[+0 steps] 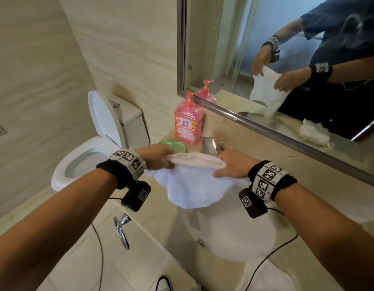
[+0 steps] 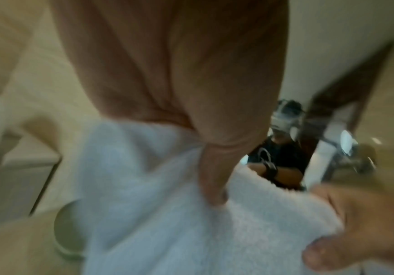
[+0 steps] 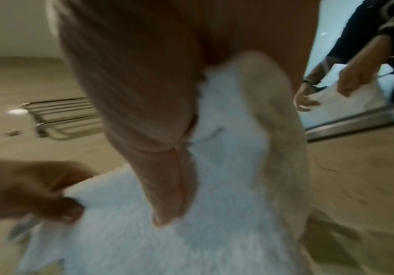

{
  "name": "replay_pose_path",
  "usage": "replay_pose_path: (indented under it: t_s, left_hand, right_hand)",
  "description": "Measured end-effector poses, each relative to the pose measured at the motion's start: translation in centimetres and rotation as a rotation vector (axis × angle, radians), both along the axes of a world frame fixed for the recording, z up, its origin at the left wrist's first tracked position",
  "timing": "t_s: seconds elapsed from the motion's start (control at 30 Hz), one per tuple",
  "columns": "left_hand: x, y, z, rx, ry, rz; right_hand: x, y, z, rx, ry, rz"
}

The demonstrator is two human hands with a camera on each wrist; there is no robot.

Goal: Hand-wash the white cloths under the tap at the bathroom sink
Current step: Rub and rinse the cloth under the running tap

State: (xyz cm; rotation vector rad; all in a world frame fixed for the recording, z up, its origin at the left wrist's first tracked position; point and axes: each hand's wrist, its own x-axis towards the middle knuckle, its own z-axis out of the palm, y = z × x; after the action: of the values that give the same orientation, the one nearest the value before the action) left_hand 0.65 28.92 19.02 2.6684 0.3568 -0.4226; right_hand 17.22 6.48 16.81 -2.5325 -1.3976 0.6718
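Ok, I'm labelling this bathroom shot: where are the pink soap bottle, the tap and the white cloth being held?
pink soap bottle (image 1: 188,124): head view, on its front label.
tap (image 1: 210,146): head view, on its metal body.
white cloth (image 1: 194,185): head view, on the hanging middle.

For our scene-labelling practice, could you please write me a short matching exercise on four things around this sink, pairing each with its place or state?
Things:
1. white cloth
2. pink pump bottle
3. green dish
4. toilet lid

Places or states:
A. standing on the counter against the mirror's lower corner
B. raised upright
C. held by the left hand and right hand over the basin
D. lying on the counter in front of the bottle, just beyond the left hand

Pairs: 1-C, 2-A, 3-D, 4-B
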Motion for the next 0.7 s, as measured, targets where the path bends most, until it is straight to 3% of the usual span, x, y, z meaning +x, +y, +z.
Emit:
replay_pose_path:
  t_s: [0.07, 0.17, 0.23, 0.3, 0.37, 0.5, 0.6, 0.63, 0.7]
  left_hand:
    - [-0.6, 0.5, -0.6, -0.278, -0.152, 0.118]
    - [-0.4, -1.6, -0.7, -0.697, -0.355, 0.472]
    - [1.1, -3.9, -0.1, -1.006, -0.382, 0.666]
    - [2.7, -6.2, 1.1, -1.226, -0.423, 0.687]
    - [3.6, -7.8, 2.1, -1.219, -0.486, 0.668]
    - [3.8, -8.3, 2.9, -1.049, -0.445, 0.563]
    - [3.8, -7.6, 2.9, -0.856, -0.471, 0.571]
    - [3.4, -7.6, 2.9, -0.871, -0.474, 0.575]
    - [2.8, -7.9, 2.7, -1.105, -0.431, 0.525]
  right_hand:
    - [0.5, -1.3, -0.5, 0.099, 0.18, -0.195]
    - [-1.0, -0.9, -1.0, 0.593, 0.487, -0.59]
    - [-3.5, 1.5, -0.9, 0.789, 0.482, -0.669]
    - [-6.2, 4.1, -0.3, 0.84, 0.497, -0.626]
    - [-6.8, 5.6, 0.9, 0.862, 0.511, -0.623]
    - [-5.9, 6.1, 1.8, 0.962, 0.485, -0.801]
    - [-7.4, 6.9, 1.0, 0.965, 0.409, -0.733]
    - [-7.3, 7.0, 0.9, 0.963, 0.405, -0.733]
    - [-5.8, 6.6, 1.2, 0.904, 0.427, -0.771]
